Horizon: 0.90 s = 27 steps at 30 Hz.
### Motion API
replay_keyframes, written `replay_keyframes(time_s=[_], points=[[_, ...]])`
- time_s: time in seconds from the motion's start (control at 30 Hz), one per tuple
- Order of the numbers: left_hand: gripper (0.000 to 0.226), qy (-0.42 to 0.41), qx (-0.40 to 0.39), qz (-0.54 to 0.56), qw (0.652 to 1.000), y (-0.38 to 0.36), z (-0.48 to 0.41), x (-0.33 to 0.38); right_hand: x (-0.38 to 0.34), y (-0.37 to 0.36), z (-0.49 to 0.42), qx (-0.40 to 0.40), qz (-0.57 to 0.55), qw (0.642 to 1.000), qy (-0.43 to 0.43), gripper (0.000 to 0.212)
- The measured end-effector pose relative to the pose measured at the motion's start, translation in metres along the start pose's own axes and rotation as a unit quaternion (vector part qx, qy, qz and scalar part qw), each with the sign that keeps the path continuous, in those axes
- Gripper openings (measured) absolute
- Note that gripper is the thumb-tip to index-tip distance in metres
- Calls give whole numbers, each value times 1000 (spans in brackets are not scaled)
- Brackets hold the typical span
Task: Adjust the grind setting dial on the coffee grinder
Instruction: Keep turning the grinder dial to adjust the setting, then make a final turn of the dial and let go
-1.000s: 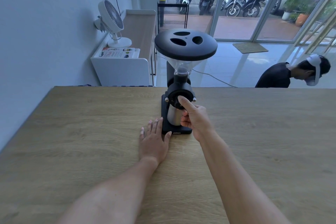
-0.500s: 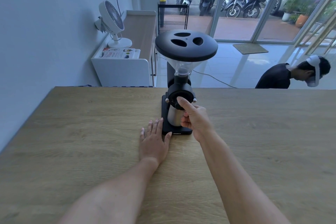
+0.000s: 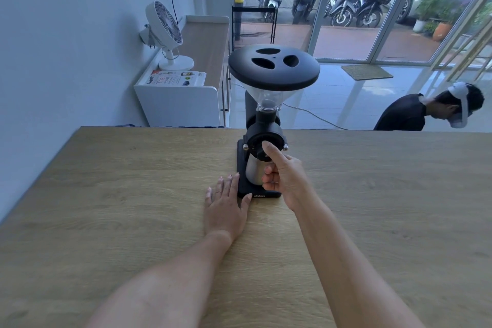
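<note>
Left hand spread flat on wooden surface, thumb against coffee grinder base. Right hand raised, forefinger and thumb pinching grind setting dial at grinder's front, other fingers curled.

black coffee grinder stands upright on the table, dial facing forward.

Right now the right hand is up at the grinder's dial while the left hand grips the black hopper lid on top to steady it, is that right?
Not quite. The head view shows the left hand lying flat on the wooden table beside the coffee grinder's base, not on the hopper lid. The right hand is indeed up at the grind dial.
</note>
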<state>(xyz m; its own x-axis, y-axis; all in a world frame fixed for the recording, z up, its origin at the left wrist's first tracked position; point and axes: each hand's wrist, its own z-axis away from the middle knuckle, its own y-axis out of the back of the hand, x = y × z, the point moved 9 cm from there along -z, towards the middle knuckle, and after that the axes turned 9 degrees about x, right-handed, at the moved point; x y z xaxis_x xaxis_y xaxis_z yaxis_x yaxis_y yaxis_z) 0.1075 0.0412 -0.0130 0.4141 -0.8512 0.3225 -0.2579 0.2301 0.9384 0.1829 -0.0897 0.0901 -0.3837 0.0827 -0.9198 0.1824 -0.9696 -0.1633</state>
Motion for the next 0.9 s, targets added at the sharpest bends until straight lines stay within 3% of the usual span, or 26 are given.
replay_keyframes(time_s=[0.4, 0.9], points=[[67, 2, 3, 2, 1000, -1, -1, -1, 12, -12, 1, -92, -44, 992, -75, 54], [67, 4, -1, -2, 1000, -1, 0, -1, 13, -3, -4, -25, -82, 995, -54, 54]])
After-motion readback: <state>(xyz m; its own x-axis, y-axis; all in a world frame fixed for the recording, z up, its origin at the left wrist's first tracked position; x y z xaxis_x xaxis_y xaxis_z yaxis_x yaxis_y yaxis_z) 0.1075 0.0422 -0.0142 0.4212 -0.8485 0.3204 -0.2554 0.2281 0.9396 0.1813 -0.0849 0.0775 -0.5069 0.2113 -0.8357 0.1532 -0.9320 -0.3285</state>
